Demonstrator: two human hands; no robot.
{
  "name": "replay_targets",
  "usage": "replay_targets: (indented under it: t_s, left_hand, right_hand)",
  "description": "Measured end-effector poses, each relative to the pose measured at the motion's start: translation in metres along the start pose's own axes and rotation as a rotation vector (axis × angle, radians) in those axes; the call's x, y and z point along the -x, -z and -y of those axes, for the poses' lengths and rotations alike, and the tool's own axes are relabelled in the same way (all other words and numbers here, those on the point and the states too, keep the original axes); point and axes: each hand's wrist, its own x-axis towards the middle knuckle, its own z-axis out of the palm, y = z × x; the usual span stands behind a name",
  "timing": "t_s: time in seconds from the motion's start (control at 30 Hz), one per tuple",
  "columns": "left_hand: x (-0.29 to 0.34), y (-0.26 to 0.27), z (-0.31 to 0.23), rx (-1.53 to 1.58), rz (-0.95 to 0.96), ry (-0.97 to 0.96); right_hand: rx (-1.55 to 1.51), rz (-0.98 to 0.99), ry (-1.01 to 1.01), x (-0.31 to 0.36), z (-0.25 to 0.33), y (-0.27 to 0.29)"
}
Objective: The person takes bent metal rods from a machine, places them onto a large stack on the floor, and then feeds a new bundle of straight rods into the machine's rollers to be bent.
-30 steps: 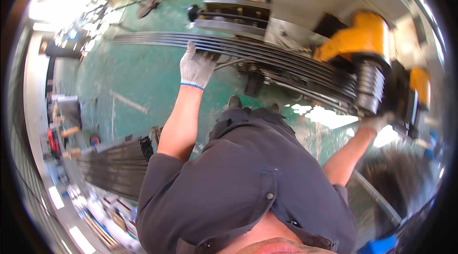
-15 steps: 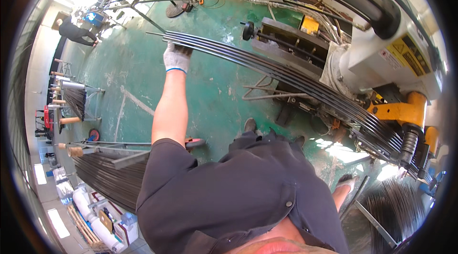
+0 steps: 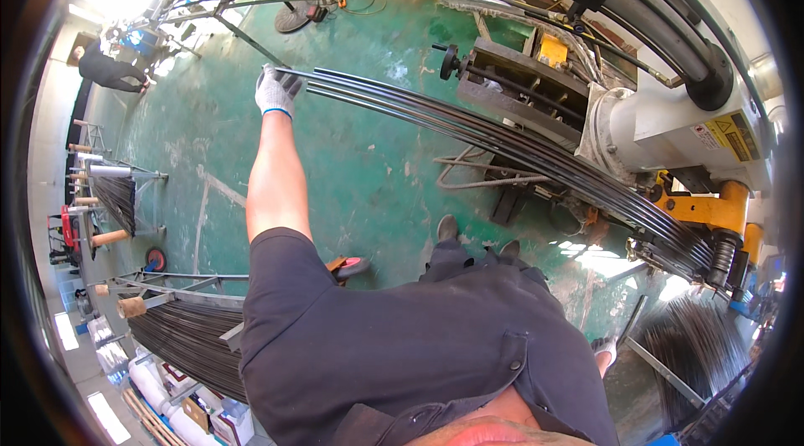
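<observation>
My left hand [image 3: 278, 92], in a pale knitted glove with a blue cuff, is stretched out at the left end of a bundle of long dark metal rods [image 3: 435, 115]. Its fingers are closed around the end of one rod that sticks out past the others. The bundle slants down to the right, in front of the machine [image 3: 670, 132], and its far end lies by an orange bracket [image 3: 703, 207]. My right hand [image 3: 605, 351], also gloved, is low at my right side near a rack bar. Its fingers are too small and partly hidden to read.
More thin rods [image 3: 699, 341] fan out on a rack at lower right. Another rod stack [image 3: 184, 337] rests on a wheeled rack at lower left. A hand wheel [image 3: 450, 62] juts from the machine. A person [image 3: 109, 69] bends at far left. A metal stand [image 3: 243, 2] rises behind.
My left hand has slid from beneath the bundle to the rods' left end, onto the one that sticks out. My right hand is lower in the picture. The whole view has shifted slightly.
</observation>
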Motion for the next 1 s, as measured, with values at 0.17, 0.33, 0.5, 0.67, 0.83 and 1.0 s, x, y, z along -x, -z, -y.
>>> replay_targets:
  t_s: [0.17,0.33,0.5,0.67,0.83,1.0]
  left_hand:
    - [0.015,-0.004,0.014,-0.061,0.073,0.021]
    - [-0.032,0.026,-0.005,0.129,0.025,0.080]
    - [-0.005,0.004,-0.005,0.017,0.040,-0.022]
    - [0.045,0.006,0.006,-0.207,0.150,-0.058]
    - [0.092,-0.007,0.006,-0.218,0.368,0.041]
    - [0.093,-0.006,0.003,-0.094,0.427,0.100]
  right_hand:
    - [0.049,0.157,0.149,-0.003,0.019,-0.035]
    - [0.002,0.223,0.219,0.058,0.023,-0.092]
    - [0.017,0.243,0.192,0.060,0.016,-0.072]
    - [0.030,0.157,0.110,0.051,-0.005,-0.061]
    - [0.051,0.196,0.043,0.039,-0.016,-0.060]
    - [0.047,0.250,0.099,0.038,-0.016,-0.072]
